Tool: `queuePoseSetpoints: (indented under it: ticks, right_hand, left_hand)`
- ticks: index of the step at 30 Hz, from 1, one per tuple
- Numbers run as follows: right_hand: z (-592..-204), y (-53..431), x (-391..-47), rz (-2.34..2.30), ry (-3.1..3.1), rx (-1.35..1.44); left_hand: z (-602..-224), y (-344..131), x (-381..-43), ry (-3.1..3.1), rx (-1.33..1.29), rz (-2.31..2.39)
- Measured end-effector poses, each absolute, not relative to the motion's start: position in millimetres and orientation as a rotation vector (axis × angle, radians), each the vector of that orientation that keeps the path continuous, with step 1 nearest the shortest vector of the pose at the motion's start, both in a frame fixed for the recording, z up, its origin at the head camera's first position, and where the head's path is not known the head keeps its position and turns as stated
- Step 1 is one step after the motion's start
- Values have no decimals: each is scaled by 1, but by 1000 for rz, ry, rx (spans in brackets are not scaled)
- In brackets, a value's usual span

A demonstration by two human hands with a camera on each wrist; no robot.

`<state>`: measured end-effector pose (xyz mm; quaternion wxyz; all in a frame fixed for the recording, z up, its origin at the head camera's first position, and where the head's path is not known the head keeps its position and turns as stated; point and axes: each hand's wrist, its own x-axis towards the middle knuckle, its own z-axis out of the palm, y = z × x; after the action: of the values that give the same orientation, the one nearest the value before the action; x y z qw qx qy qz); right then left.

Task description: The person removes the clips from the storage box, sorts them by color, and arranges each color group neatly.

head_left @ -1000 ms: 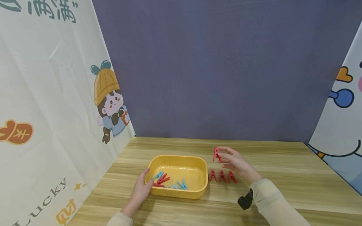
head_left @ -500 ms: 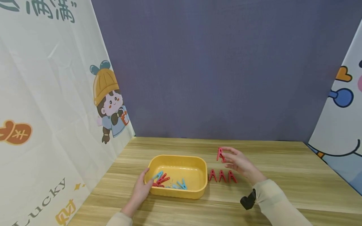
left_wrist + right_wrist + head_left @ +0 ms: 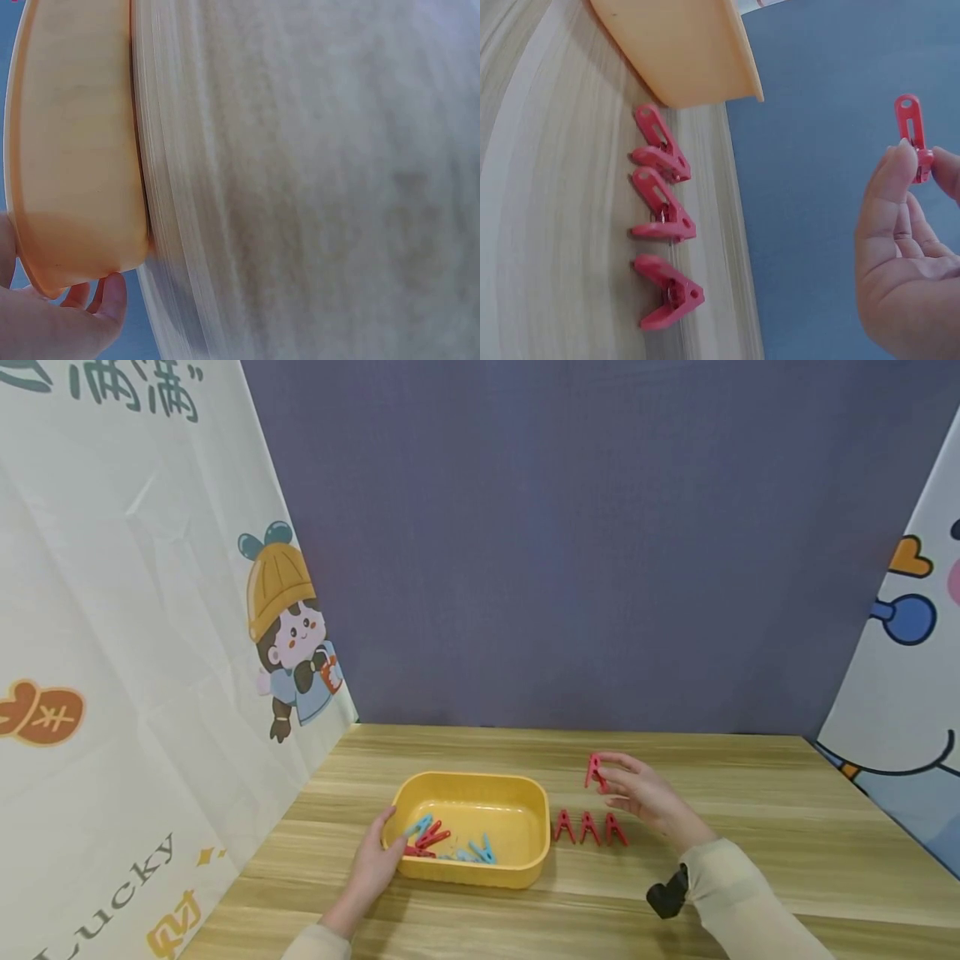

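My right hand (image 3: 641,792) pinches a red clothespin (image 3: 595,772) between thumb and fingertips, raised above the table. In the right wrist view that clothespin (image 3: 911,135) points upward from the fingertips. Three more red clothespins (image 3: 588,828) stand in a row on the table, legs spread, right of a yellow plastic basin (image 3: 472,875). My left hand (image 3: 375,860) grips the basin's left end, the thumb at the rim and the other fingers against the outer wall (image 3: 82,150). Inside the basin lie several red and light blue clothespins (image 3: 433,837), gathered toward its front left.
A wood-grain table (image 3: 720,893) carries everything. A dark blue-grey panel (image 3: 585,543) rises behind it. White printed sheets flank the table, one on the left (image 3: 165,635) and one on the right (image 3: 892,693). A black strap piece (image 3: 667,892) hangs at my right wrist.
My right hand has moved a little to the right with the red clothespin in its fingers. The left hand, the basin and the three standing clothespins keep their places.
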<state>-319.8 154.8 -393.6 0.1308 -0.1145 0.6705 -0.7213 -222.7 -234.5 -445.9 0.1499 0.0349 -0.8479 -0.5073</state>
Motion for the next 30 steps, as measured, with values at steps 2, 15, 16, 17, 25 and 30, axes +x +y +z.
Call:
queuePoseSetpoints:
  ticks: [2, 15, 16, 17, 25, 30]
  right_hand:
    - [-395, 157, -320, -2095, 1949, -334]
    - [-403, 172, -318, -2091, 1971, -289]
    - [-403, 173, -318, -2088, 1976, -289]
    - [-404, 174, -317, -2088, 1984, -281]
    - [-410, 182, -317, -2106, 1974, -248]
    - [-414, 187, -318, -2101, 1961, -252]
  left_hand:
    - [-446, -235, -223, -2437, 106, -1458]
    - [-446, -234, -222, -2456, 109, -1468]
    - [-446, -234, -222, -2456, 109, -1469]
    - [-446, -234, -222, -2456, 108, -1468]
    - [-447, -235, -223, -2440, 112, -1442]
    - [-447, -235, -223, -2444, 103, -1446]
